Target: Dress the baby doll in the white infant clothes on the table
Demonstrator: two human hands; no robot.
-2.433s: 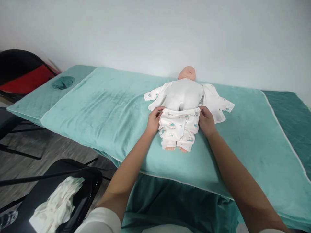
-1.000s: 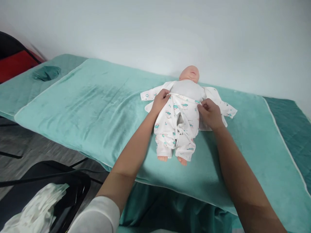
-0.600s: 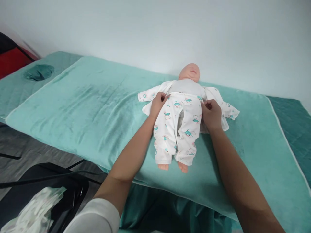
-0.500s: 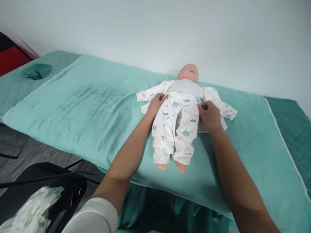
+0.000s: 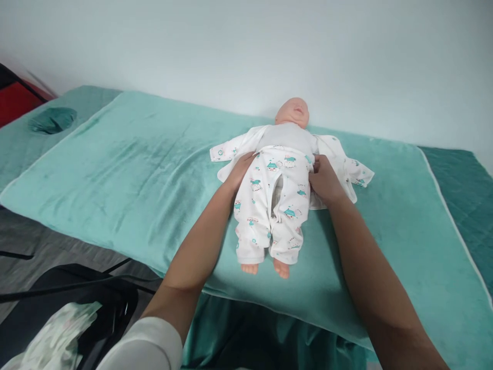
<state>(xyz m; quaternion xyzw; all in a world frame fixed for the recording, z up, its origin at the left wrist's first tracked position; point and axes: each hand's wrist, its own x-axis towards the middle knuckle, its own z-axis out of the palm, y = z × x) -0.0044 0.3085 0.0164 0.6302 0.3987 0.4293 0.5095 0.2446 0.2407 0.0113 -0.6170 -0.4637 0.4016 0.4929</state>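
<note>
A baby doll lies on its back on the green bed cover. It wears white printed baby trousers with an open crotch slit, pulled up to the waist. A matching baby jacket lies spread open under its arms. My left hand is at the trousers' left side, fingertips closed at the waistband and partly hidden. On the other side, my right hand has its fingers curled on the side of the trousers near the waistband. The doll's bare feet stick out of the trouser legs.
The green cover spans a bed set against a white wall. A face hole is at the bed's left end. A black chair holds a crumpled printed packet or cloth at lower left.
My left fingers look flatter along the trousers' side. My right fingers have shifted slightly up and in at the waistband. The view has shifted slightly; the doll lies in the same pose.
</note>
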